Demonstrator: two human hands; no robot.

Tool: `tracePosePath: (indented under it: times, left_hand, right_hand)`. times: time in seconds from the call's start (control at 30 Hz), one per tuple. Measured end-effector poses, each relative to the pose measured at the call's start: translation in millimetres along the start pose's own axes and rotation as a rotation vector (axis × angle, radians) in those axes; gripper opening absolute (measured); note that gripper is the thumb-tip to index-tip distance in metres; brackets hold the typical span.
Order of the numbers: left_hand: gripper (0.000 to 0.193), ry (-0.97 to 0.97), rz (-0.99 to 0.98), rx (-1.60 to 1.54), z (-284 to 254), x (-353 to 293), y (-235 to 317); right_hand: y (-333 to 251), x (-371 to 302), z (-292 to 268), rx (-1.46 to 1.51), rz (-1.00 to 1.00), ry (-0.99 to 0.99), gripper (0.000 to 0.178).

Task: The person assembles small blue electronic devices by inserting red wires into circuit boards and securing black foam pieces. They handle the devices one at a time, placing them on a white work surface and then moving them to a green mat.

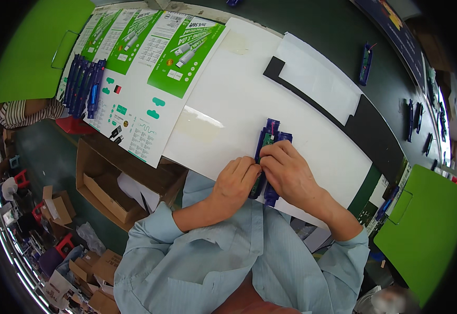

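Note:
On the white work surface right in front of me lies a long blue plastic housing with a narrow green circuit board in it. Close along its right side is another blue plastic piece. My left hand is closed at the housing's left edge, thumb and fingers pinched together. From the right, my right hand reaches over both blue pieces, its fingers bent and closed on the housing. The fingertips of both hands meet over the board and hide its middle part. Anything small between them cannot be made out.
Printed green-and-white card sheets cover the left side, with several blue housings grouped on them. A black angled strip and a translucent sheet lie beyond my hands. More housings are on the dark belt. An open cardboard box stands lower left.

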State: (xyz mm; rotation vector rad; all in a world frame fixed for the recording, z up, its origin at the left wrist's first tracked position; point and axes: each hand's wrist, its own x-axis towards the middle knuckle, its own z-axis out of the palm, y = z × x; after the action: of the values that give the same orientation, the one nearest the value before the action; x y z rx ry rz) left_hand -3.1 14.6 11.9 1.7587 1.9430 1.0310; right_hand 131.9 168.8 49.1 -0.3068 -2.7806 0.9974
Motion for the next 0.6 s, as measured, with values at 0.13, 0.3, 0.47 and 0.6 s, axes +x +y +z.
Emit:
tracePosePath:
  times: [0.13, 0.3, 0.47, 0.6]
  left_hand:
    - [0.028, 0.028, 0.012, -0.013, 1, -7, 0]
    - [0.042, 0.08, 0.133, -0.048, 4, -26, -6]
    - [0.057, 0.043, 0.175, -0.121, 2, -32, -8]
    - [0.06, 0.008, 0.202, -0.084, 3, -35, -10]
  right_hand:
    - [1, 5, -1, 0.085, 0.092, -0.04, 0.013]
    - [6, 12, -8, 0.188, 0.16, -0.134, 0.007]
    - [4, 15, -11, 0.213, 0.197, -0.159, 0.005]
    - [5, 15, -11, 0.215, 0.222, -0.18, 0.01]
